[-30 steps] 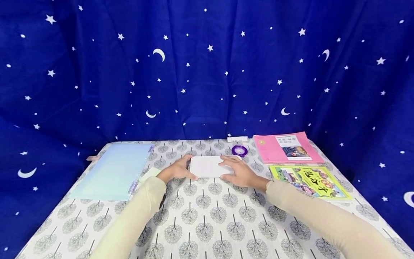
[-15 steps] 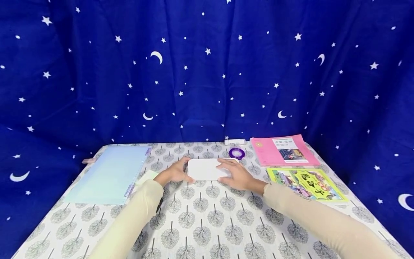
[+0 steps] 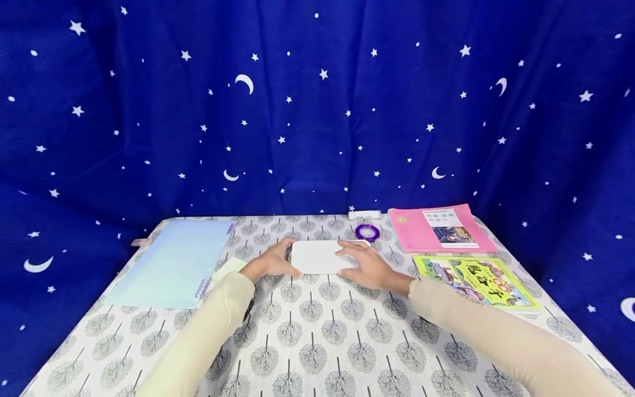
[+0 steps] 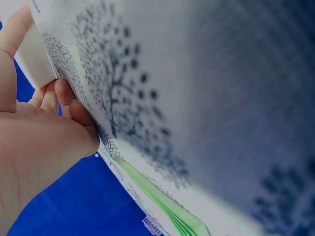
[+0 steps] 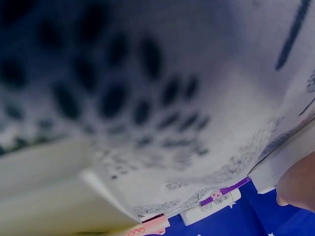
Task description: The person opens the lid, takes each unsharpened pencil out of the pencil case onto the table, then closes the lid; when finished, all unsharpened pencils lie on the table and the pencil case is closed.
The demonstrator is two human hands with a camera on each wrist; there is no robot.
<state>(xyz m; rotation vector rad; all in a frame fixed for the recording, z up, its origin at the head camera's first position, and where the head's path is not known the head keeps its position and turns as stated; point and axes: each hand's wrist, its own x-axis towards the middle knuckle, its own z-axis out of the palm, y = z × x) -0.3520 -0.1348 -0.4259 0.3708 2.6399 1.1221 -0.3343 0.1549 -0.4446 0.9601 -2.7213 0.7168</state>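
A white oblong box (image 3: 315, 257) with rounded corners lies on the tree-print cloth, between both hands. At its left end my left hand (image 3: 274, 260) grips it, thumb on the near side and fingers at the far side. My right hand (image 3: 368, 267) holds the right end, its fingers reaching over the top and far edge and its thumb at the near edge. In the left wrist view, the curled fingers (image 4: 64, 96) meet the box's side (image 4: 37, 56). The right wrist view catches only part of a finger (image 5: 298, 184) against the box (image 5: 280, 160).
To the left lie a light blue spiral notebook (image 3: 166, 264) and a pale green notepad (image 3: 229, 268). Behind the right hand are a purple ring-shaped roll (image 3: 359, 232) and a white tube (image 3: 364, 214). A pink book (image 3: 412, 229) and a yellow picture book (image 3: 473, 280) lie right. A blue curtain (image 3: 307, 138) hangs behind.
The head view has shifted slightly and come back. Both hands and the white box stay in the same place on the cloth.
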